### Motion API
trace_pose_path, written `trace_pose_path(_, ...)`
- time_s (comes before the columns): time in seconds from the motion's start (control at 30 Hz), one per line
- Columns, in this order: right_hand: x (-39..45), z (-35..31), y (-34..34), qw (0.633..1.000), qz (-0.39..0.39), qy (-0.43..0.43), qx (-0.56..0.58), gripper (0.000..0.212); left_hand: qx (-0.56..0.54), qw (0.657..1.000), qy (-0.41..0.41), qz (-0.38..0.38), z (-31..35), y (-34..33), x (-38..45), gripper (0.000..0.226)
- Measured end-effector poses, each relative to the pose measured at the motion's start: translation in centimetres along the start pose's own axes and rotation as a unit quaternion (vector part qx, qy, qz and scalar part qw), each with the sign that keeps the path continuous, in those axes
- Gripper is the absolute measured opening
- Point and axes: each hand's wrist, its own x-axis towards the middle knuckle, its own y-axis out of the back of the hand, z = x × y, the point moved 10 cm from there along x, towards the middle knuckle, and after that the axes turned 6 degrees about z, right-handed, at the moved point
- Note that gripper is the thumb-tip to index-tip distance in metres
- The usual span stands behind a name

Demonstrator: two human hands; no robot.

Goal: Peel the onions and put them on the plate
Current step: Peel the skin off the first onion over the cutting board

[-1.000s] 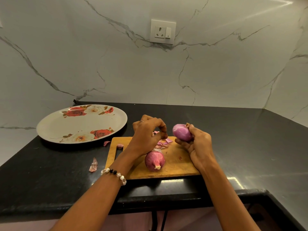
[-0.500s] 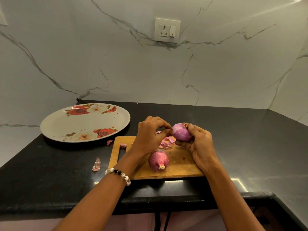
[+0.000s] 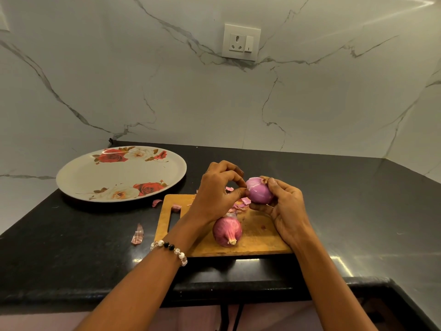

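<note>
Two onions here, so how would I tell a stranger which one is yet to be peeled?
Find the wooden cutting board on the black counter, right of the flowered plate. The unpeeled onion lies on the board's near part, with no hand holding it. Its skin is dull, streaky red with a dry stem stub, while the peeled onion gripped by the right hand is glossy purple.

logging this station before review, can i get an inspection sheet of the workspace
surface: black counter, wooden cutting board near its front edge
job's things: peeled onion held above the board; unpeeled onion lying on it; flowered plate bare
clutter: onion skins on the board, skin scrap on the counter
grippers: right hand grips the peeled onion; left hand pinches at its side
cables: nothing seen
surroundings: marble wall, wall socket
</note>
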Motion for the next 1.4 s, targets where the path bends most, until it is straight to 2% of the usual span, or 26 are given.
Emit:
trace_pose_path(0.4,0.1,0.1,-0.1,1.000,-0.012,-0.007,0.005,0.022,-0.014,0.999,-0.005,-0.044,0.0,-0.9,0.0,0.011)
trace_pose_path(0.7,0.0,0.0,0.1,1.000,-0.003,-0.008,0.024,0.018,0.044,0.994,0.008,-0.102,-0.7,-2.1,-0.2,0.012)
trace_pose_path(0.87,0.1,0.0,0.6,0.999,0.018,-0.008,0.034,0.017,0.055,0.996,0.016,-0.063,-0.7,-1.2,0.0,0.005)
trace_pose_path(1.07,0.4,0.2,0.7,0.999,-0.006,-0.005,0.051,0.022,0.014,1.000,0.010,0.005,-0.8,0.4,0.2,0.017)
trace_pose_path(1.2,0.5,0.6,0.1,0.999,-0.043,-0.007,0.017,0.045,-0.026,1.000,-0.008,-0.003,0.0,0.3,0.2,0.019)
trace_pose_path(1.4,0.8,0.9,-0.3,0.998,-0.065,-0.002,0.004,0.046,-0.008,0.999,-0.024,-0.023,0.6,-0.4,0.2,0.013)
